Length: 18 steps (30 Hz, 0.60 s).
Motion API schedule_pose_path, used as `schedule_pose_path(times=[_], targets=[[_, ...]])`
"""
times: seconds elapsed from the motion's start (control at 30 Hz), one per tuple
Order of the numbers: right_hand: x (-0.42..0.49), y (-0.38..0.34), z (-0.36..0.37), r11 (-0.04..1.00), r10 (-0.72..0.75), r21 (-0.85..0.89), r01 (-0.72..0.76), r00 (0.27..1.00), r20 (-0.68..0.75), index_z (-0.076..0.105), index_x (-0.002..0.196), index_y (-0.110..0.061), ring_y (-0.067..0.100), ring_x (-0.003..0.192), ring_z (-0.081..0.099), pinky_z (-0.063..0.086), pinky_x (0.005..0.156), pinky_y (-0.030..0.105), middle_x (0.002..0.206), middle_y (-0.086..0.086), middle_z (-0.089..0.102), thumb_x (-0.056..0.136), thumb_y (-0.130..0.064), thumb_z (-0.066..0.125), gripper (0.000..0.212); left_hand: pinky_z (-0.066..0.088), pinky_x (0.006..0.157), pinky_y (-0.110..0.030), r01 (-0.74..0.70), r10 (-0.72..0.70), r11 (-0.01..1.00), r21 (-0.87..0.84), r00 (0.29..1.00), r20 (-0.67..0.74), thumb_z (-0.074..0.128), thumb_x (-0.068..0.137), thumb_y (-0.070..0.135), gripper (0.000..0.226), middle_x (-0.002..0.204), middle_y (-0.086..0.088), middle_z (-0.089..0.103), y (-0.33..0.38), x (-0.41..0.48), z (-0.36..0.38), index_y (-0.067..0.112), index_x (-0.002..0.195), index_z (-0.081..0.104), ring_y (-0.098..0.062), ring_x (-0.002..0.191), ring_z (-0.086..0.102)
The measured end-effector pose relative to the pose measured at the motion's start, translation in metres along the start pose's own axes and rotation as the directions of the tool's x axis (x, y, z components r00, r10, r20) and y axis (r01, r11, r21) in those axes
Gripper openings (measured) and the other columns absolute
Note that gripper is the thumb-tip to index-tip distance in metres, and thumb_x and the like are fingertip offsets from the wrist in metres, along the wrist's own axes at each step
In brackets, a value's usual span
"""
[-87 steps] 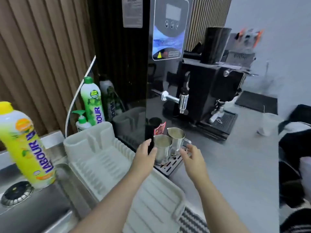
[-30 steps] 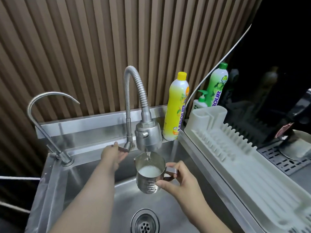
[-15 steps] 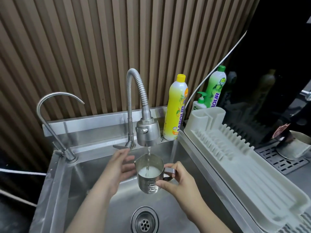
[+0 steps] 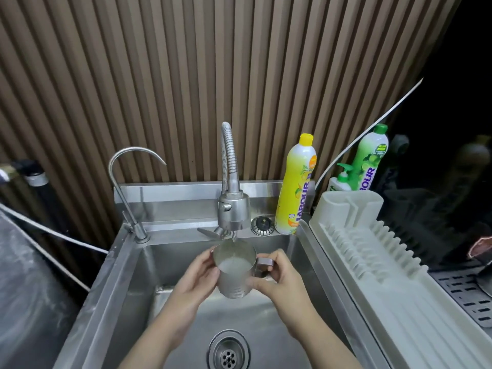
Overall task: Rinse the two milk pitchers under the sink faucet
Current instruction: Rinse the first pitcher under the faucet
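A steel milk pitcher (image 4: 233, 272) hangs upright over the sink basin (image 4: 269, 328), right under the flexible faucet's spray head (image 4: 233, 213). A thin stream of water falls into it and milky water stands inside. My right hand (image 4: 277, 278) grips the pitcher's handle on its right side. My left hand (image 4: 198, 279) wraps the pitcher's left wall. The second pitcher is mostly out of view; only a dark edge (image 4: 484, 278) shows on the drip grate at the far right.
A thin gooseneck tap (image 4: 125, 187) stands at the sink's back left. A yellow soap bottle (image 4: 295, 185), a green bottle (image 4: 368, 158) and a small pump bottle (image 4: 338, 181) line the back. A white dish rack (image 4: 378, 262) lies right of the sink. The drain (image 4: 229, 352) sits below.
My left hand left the faucet lever and closed on the pitcher's left side. The pitcher stayed under the running water in my right hand, and my view shifted to centre on the sink.
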State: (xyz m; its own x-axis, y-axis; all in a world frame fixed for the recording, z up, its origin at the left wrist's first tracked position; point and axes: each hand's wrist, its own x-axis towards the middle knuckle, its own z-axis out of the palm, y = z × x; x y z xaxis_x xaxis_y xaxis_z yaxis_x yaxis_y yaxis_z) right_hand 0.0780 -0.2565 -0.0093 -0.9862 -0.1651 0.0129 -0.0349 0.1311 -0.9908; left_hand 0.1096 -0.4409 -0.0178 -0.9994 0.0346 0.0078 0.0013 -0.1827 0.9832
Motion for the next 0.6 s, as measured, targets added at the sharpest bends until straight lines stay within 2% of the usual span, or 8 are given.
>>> schedule_pose_path(times=[0.07,0.17,0.27,0.33,0.43,0.53,0.6], targets=[[0.005,-0.001,-0.002,0.999,-0.013,0.033,0.012,0.999,0.032,0.058,0.082,-0.018,0.003,0.074,0.062,0.050,0.071,0.018,0.077,-0.009,0.071,0.068,0.002,0.075,0.030,0.036,0.110,-0.045,-0.026,0.027,1.000,0.014,0.999,-0.030,0.069,0.070,0.048,0.065,0.131,0.003,0.061,0.002,-0.001,0.003,0.025,0.128,0.053,-0.016,0.127,0.052],[0.012,-0.002,-0.006,0.997,-0.045,0.068,0.040,0.996,0.071,0.058,0.086,-0.013,0.013,0.080,0.065,0.054,0.084,0.039,0.082,0.000,0.072,0.064,-0.002,0.077,0.032,0.039,0.109,-0.043,-0.064,0.067,0.997,0.046,0.996,-0.066,0.063,0.076,0.039,0.057,0.132,0.002,0.061,0.004,-0.001,0.008,0.022,0.130,0.052,-0.017,0.127,0.052],[0.018,-0.001,-0.007,0.994,-0.071,0.092,0.064,0.994,0.077,0.060,0.084,-0.019,0.025,0.089,0.067,0.053,0.089,0.053,0.086,0.004,0.073,0.058,-0.011,0.078,0.032,0.044,0.105,-0.038,-0.082,0.086,0.995,0.054,0.993,-0.086,0.059,0.082,0.029,0.049,0.130,0.002,0.062,0.006,-0.001,0.012,0.021,0.130,0.051,-0.018,0.126,0.053],[0.021,0.000,-0.008,0.993,-0.085,0.093,0.077,0.993,0.084,0.061,0.082,-0.023,0.030,0.094,0.066,0.053,0.088,0.053,0.087,0.002,0.072,0.058,-0.010,0.078,0.032,0.043,0.107,-0.041,-0.088,0.093,0.994,0.060,0.991,-0.092,0.062,0.079,0.034,0.054,0.131,0.001,0.061,0.007,-0.001,0.014,0.021,0.130,0.051,-0.018,0.127,0.053],[0.024,-0.002,-0.010,0.991,-0.106,0.087,0.098,0.990,0.097,0.063,0.084,-0.028,0.026,0.094,0.064,0.055,0.087,0.041,0.084,-0.006,0.069,0.061,-0.006,0.078,0.035,0.034,0.112,-0.045,-0.090,0.095,0.995,0.051,0.990,-0.103,0.064,0.074,0.040,0.062,0.135,0.002,0.058,0.006,-0.001,0.013,0.024,0.132,0.049,-0.015,0.129,0.050],[0.027,-0.007,-0.009,0.990,-0.129,0.066,0.122,0.986,0.107,0.063,0.086,-0.034,0.027,0.099,0.064,0.051,0.093,0.050,0.090,-0.011,0.070,0.059,-0.013,0.078,0.037,0.031,0.114,-0.046,-0.100,0.107,0.992,0.074,0.989,-0.100,0.065,0.074,0.039,0.061,0.137,0.002,0.056,0.007,0.001,0.011,0.025,0.132,0.049,-0.014,0.131,0.048],[0.030,-0.010,-0.009,0.988,-0.145,0.061,0.139,0.983,0.108,0.062,0.084,-0.037,0.023,0.100,0.063,0.049,0.095,0.051,0.096,-0.013,0.070,0.062,-0.010,0.078,0.038,0.031,0.114,-0.047,-0.110,0.119,0.989,0.098,0.988,-0.096,0.066,0.074,0.039,0.061,0.137,0.003,0.056,0.009,0.003,0.011,0.028,0.131,0.049,-0.013,0.130,0.048]])
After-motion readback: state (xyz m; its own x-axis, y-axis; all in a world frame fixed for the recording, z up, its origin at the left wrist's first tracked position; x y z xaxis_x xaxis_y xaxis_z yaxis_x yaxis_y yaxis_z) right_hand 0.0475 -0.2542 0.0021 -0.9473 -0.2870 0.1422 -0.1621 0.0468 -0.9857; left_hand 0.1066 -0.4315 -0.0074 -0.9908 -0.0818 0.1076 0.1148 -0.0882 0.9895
